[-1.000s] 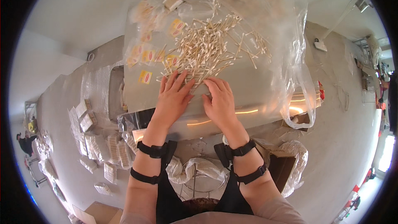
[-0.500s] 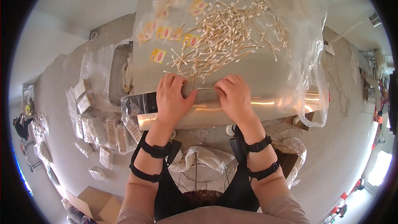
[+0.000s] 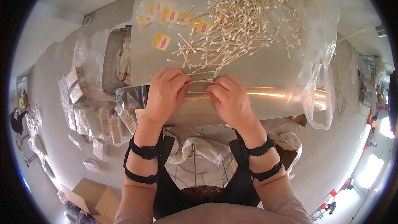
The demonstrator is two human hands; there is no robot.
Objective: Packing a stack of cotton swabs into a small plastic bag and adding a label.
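Note:
Both hands are at the near part of a shiny metal tabletop [image 3: 265, 74]. My left hand [image 3: 166, 93] has its fingers bent together, pinching one end of a cotton swab [image 3: 202, 81] that lies crosswise between my hands. The other end reaches the fingertips of my right hand [image 3: 230, 97], which are pressed together in a pinch. A second thin pale stick shows just below, by the right fingertips; whether it is a swab or a reflection is unclear. Just beyond my fingers spreads a loose pile of wooden cotton swabs [image 3: 240, 25] with white tips.
Several yellow printed cards [image 3: 161, 41] lie left of the pile. Clear plastic film [image 3: 319, 70] covers the table's right side. On the floor at left are bagged swab bundles [image 3: 87, 120], a dark-rimmed tray [image 3: 108, 62] and an open cardboard box [image 3: 93, 199]. A white plastic bag [image 3: 199, 151] hangs on a wire stand below.
The view has shifted slightly. My hands have come a little closer together, and the left fingers now pinch at a swab's end, where before the left thumb stood apart from the fingers.

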